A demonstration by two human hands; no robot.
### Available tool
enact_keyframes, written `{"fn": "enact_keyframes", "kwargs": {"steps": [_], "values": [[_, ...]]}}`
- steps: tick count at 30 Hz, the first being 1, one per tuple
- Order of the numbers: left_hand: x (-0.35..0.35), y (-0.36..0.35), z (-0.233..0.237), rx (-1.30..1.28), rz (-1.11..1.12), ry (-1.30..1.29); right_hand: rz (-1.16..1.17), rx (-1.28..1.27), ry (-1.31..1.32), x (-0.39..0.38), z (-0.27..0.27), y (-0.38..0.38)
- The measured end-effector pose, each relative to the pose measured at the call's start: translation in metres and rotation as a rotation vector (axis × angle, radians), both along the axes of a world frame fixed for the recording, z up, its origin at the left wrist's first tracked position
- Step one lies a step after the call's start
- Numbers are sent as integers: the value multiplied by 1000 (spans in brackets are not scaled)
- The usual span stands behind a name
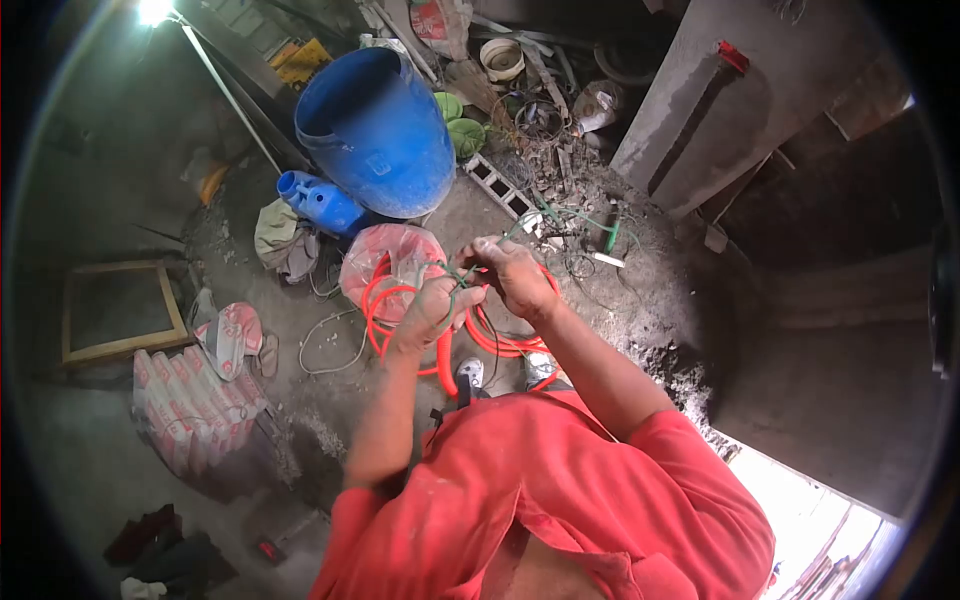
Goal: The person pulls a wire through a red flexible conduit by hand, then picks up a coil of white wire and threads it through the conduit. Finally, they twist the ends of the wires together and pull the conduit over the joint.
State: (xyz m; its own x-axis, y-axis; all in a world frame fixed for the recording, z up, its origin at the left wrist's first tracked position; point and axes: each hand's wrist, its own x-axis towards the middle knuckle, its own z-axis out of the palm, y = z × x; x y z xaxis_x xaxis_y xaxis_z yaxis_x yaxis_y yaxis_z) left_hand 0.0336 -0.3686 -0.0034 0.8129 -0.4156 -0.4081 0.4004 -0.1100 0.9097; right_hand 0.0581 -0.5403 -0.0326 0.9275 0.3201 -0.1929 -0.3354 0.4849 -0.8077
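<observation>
My left hand [432, 308] is closed on a thin green wire [452, 270], which looks tangled between the two hands. Just to its right, my right hand [515, 275] pinches the same wire with its fingers bent. A loose end seems to run up and right from there. Below both hands lies coiled orange-red tubing [445, 365], partly hidden by my hands and forearms. A dark thin strand hangs down near the coil. Behind the left hand, a clear pinkish plastic bag [385, 255] rests on the floor against the coil.
Ahead stands a large blue barrel [390, 150], with a smaller blue jug [325, 203] beside it. A hollow concrete block [500, 188] and a green-handled tool [612, 235] lie among rubble. At left are a wooden frame [125, 348] and stacked wrapped packs [190, 405].
</observation>
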Motion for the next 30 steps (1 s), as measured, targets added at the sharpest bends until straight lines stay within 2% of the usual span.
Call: {"fn": "enact_keyframes", "kwargs": {"steps": [1,2,4,5,6,7,8,9,11,13,14,16,17,18,20,21,23,25,26,27,28,30], "values": [[-1,-5,0,-18,59,-88,-128,-28,79,-3,2,1],[-1,-5,1,-19,58,-91,-129,-28,75,-2,-6,-2],[1,-4,-2,36,164,-258,-65,-517,111,-1,-28,-15],[0,-5,-13,31,165,-255,10,-609,156,-3,-28,-16],[0,-10,-27,103,200,-387,10,-614,158,-6,-30,-20],[1,-11,-39,177,234,-521,75,-781,73,-9,-35,-25],[4,-12,-36,175,235,-524,140,-947,-16,-10,-34,-26],[7,-11,-33,371,180,-545,20,-998,-148,-13,-34,-22],[8,-10,-46,694,139,-582,-17,-919,-188,-17,-15,-18],[7,-19,-33,709,126,-551,-66,-727,-249,-16,0,-14],[7,-21,-28,729,113,-527,-67,-732,-248,-14,-1,-11],[13,-9,-71,693,5,-608,-20,-923,-525,-10,-8,-5],[12,-11,-44,577,-19,-560,26,-881,-403,-7,-10,-4],[11,-11,-29,462,-44,-514,27,-882,-401,-8,-11,-3],[13,-4,-29,462,-61,-560,-28,-616,-256,-9,-8,-1],[14,0,-25,390,-63,-490,-47,-721,-343,-11,-2,-1],[15,6,-31,318,-55,-418,-126,-707,-376,-19,4,11],[15,9,-55,424,-118,-689,-206,-690,-408,-19,4,17],[13,7,-50,423,-113,-687,-239,-833,-519,-14,3,17],[10,2,-44,576,-59,-723,-274,-975,-630,-12,3,17],[8,0,-40,729,-5,-758,-272,-976,-632,-12,4,19],[6,1,-43,782,-8,-782,-352,-982,-512,-16,8,20]]}}
